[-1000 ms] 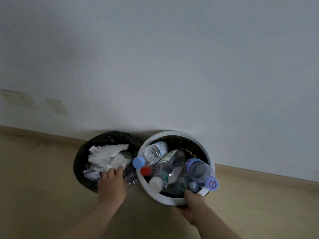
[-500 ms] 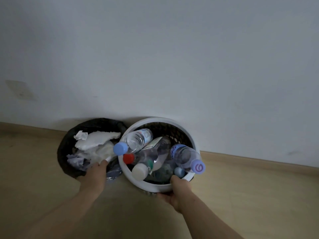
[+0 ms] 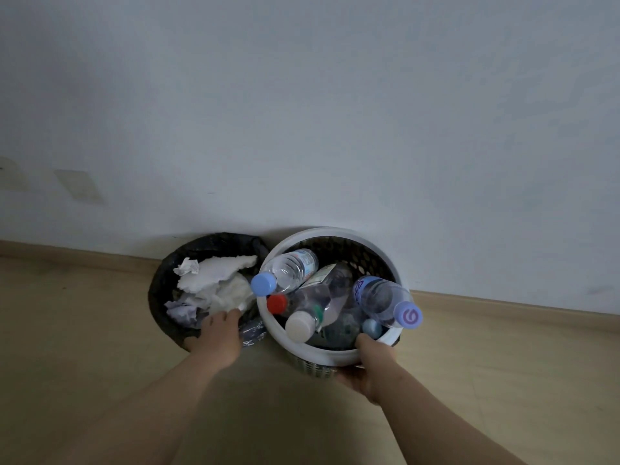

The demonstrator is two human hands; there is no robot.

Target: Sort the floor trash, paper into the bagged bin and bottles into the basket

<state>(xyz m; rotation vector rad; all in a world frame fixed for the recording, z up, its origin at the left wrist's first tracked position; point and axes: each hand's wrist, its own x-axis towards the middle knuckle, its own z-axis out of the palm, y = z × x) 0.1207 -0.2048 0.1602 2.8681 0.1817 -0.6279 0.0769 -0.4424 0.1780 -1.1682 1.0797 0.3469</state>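
Looking at this one, you've got a hand on each container, low in the middle of the frame. Your left hand (image 3: 216, 340) is curled over the near rim of the bagged bin (image 3: 157, 297), with the thumb outside on the black bag and the fingertips right at the crumpled white paper (image 3: 218, 273) piled inside. Your right hand (image 3: 369, 367) grips the near rim of the white basket (image 3: 322, 231), thumb hooked inside and the other fingers on the outside wall. The basket is just right of the bin, both close to the wall (image 3: 335, 112) on the tan floor (image 3: 503, 364). Bottles are heaped in the basket. A blue-capped bottle (image 3: 288, 271) leans over its left rim, a purple-capped bottle (image 3: 382, 298) pokes over the right, and a white-capped bottle (image 3: 302, 325) and a red cap (image 3: 277, 303) sit between them.
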